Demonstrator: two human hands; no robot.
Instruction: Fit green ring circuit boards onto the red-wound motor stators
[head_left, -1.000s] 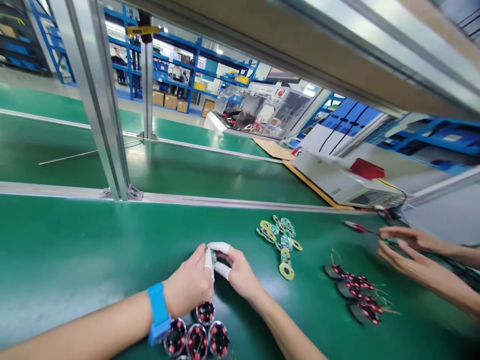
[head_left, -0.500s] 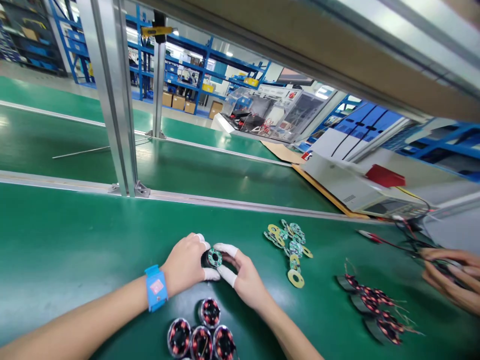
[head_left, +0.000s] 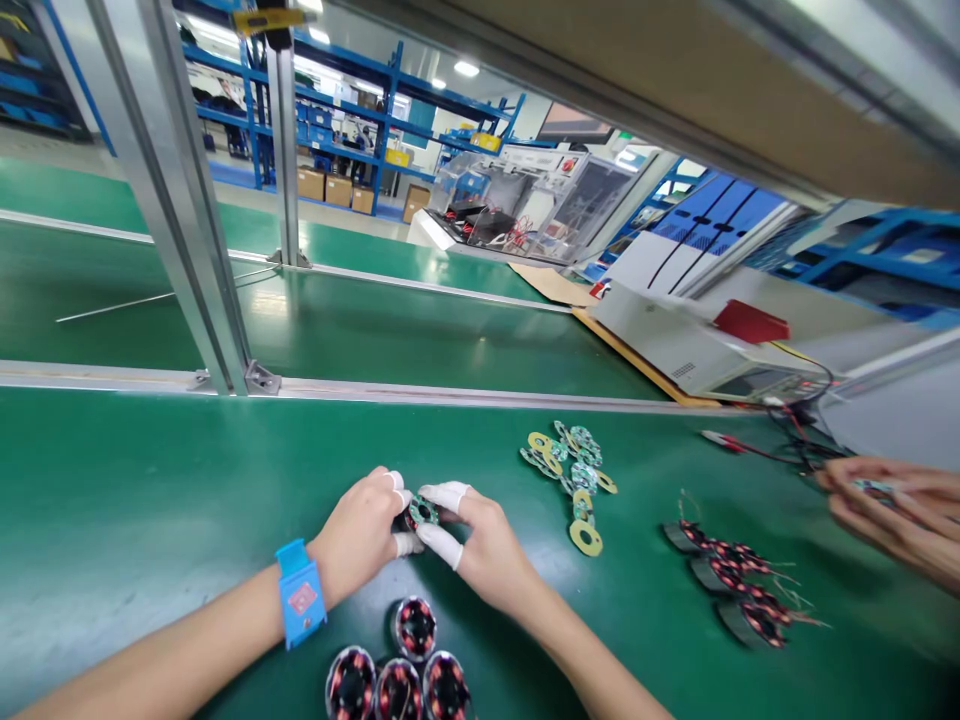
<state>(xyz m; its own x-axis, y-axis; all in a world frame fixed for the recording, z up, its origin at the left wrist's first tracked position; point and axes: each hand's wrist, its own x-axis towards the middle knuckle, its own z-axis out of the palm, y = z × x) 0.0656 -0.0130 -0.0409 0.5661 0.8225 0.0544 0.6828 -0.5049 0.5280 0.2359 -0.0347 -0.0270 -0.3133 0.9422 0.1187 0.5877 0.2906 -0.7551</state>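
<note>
A round motor part with a green ring-shaped circuit board (head_left: 423,512) on its face is held between my two hands. My left hand (head_left: 364,530), with white finger covers and a blue wristband (head_left: 301,597), wraps round its left side. Thumb and forefinger of my right hand (head_left: 480,535), also in white covers, pinch its right side. Just below, several round copper-coil parts (head_left: 415,628) stand on the green table (head_left: 187,480). A loose pile of green and yellow ring boards (head_left: 585,478) lies to the right of my hands.
At the right edge another person's hands (head_left: 892,500) hold a small green board. Near them lie more coil parts with wires (head_left: 731,580) and a red clip lead (head_left: 724,441). A metal post (head_left: 176,200) rises at the left; a white instrument (head_left: 675,345) stands back right.
The ring board between my hands has tilted, and my right fingers have closed in over its edge. The other person's hands now show a green board. The whole view has shifted slightly.
</note>
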